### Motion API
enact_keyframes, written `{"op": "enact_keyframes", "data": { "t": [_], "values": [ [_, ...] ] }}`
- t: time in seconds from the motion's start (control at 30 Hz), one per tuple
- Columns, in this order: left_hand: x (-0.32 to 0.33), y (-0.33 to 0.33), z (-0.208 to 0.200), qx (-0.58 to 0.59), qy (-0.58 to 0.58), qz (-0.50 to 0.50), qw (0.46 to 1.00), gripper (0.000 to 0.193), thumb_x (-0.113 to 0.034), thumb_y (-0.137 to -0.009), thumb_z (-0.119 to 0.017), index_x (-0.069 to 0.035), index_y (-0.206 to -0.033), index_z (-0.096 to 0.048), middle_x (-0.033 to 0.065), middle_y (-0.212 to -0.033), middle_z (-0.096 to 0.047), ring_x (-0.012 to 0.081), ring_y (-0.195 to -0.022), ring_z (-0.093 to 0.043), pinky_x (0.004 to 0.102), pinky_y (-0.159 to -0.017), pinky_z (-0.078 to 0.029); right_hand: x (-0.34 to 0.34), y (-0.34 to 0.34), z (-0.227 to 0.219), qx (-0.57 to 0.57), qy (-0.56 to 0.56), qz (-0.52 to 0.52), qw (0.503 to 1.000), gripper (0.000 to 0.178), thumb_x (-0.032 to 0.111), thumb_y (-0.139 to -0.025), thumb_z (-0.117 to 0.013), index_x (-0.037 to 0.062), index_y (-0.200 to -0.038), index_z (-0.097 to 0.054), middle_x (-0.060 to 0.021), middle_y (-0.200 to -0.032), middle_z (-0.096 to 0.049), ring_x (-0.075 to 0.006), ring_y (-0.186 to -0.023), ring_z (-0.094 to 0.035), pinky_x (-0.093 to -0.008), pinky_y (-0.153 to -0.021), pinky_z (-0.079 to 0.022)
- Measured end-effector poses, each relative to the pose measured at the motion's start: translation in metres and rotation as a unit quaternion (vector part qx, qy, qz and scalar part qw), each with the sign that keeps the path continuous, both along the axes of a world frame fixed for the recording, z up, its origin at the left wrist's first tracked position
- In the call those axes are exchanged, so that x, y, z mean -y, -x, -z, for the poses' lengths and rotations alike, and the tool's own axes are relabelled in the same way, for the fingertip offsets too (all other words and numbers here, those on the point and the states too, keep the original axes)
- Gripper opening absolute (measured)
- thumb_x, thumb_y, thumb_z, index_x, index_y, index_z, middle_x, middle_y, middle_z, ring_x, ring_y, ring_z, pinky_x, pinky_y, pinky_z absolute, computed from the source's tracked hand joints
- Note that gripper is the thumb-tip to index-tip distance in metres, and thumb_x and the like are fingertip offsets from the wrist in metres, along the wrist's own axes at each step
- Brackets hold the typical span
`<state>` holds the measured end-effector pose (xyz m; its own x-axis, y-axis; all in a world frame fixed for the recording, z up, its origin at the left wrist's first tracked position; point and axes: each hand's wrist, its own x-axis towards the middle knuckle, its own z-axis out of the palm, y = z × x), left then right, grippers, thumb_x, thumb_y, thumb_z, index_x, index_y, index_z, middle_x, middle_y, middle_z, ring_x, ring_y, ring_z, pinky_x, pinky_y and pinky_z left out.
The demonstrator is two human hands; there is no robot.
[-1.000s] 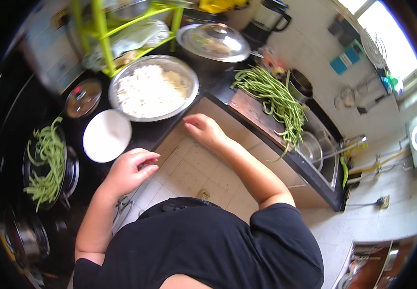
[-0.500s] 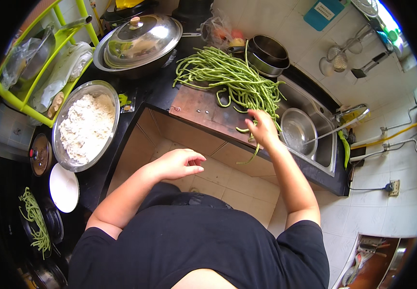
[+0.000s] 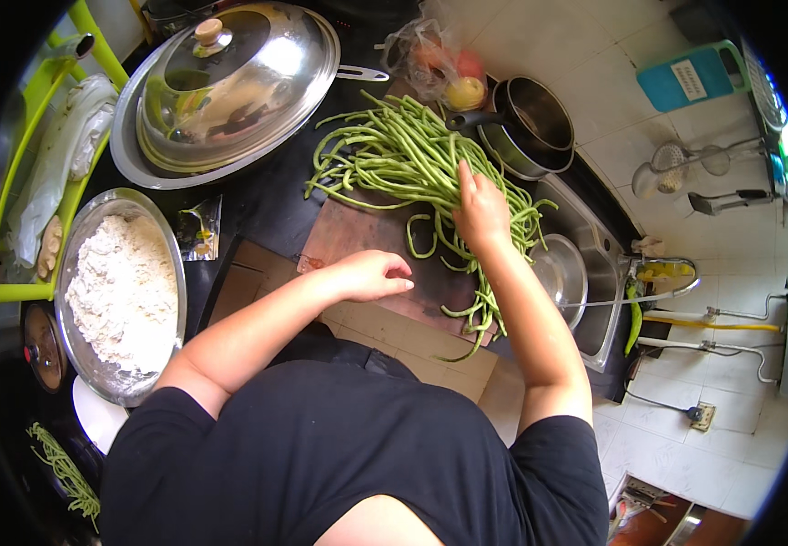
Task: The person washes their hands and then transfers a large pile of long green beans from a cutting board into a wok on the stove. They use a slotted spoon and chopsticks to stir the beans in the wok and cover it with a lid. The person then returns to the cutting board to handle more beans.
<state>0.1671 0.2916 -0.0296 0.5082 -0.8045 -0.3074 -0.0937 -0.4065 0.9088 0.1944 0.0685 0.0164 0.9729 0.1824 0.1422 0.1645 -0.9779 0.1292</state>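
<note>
A heap of long green beans point(image 3: 394, 155) lies across a brown cutting board point(image 3: 358, 241) on the dark counter. My right hand point(image 3: 480, 214) rests on the right side of the heap, fingers closed around a bunch of the beans. My left hand point(image 3: 371, 275) hovers over the board's near edge, fingers loosely curled and empty. Some beans trail off the board toward the sink point(image 3: 585, 273).
A big wok with a glass lid point(image 3: 221, 86) stands at the back left. A steel bowl of white crumbly food point(image 3: 121, 291) sits at the left. Stacked pans point(image 3: 530, 123), bagged fruit point(image 3: 444, 73) and a small steel bowl point(image 3: 558, 273) lie right of the beans.
My view has swung right, from the bowl to the beans. My right hand moved from the beans' near end up into the heap. My left hand came forward to the board.
</note>
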Motion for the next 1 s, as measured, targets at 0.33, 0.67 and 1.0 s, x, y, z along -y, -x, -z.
{"op": "enact_keyframes", "data": {
  "t": [0.33, 0.67, 1.0],
  "values": [
    [0.035, -0.035, -0.007, -0.146, 0.102, -0.064, 0.982, 0.037, -0.026, -0.089, -0.057, -0.002, -0.117, -0.054, 0.0038, -0.1, -0.062, 0.0106, -0.086, -0.056, 0.026, -0.075, -0.046, 0.029, 0.007, -0.081, -0.079, -0.239, 0.011, 0.968, 0.033, 0.008, -0.066, -0.064, 0.0061, -0.098, -0.056, -0.0169, -0.082, -0.062, -0.0341, -0.078, -0.06, -0.0407, -0.069, -0.047],
    [0.066, -0.019, -0.054, -0.206, 0.253, -0.237, 0.915, 0.042, -0.029, -0.092, -0.052, -0.005, -0.126, -0.045, 0.0086, -0.118, -0.055, 0.015, -0.101, -0.053, 0.0284, -0.084, -0.045, 0.079, 0.016, -0.16, -0.168, -0.511, -0.051, 0.841, 0.02, 0.006, -0.079, -0.06, 0.003, -0.097, -0.052, 0.0002, -0.072, -0.053, -0.0079, -0.06, -0.052, -0.0224, -0.056, -0.042],
    [0.073, 0.024, -0.104, -0.28, 0.641, -0.225, 0.678, 0.044, 0.003, -0.076, -0.055, -0.002, -0.119, -0.05, 0.015, -0.124, -0.052, 0.0285, -0.114, -0.05, 0.0407, -0.102, -0.037, 0.044, 0.039, -0.11, -0.284, -0.456, -0.179, 0.824, 0.025, 0.02, -0.082, -0.065, 0.0029, -0.095, -0.053, -0.0004, -0.072, -0.054, -0.0064, -0.057, -0.051, -0.0229, -0.051, -0.04]
  ]
}}
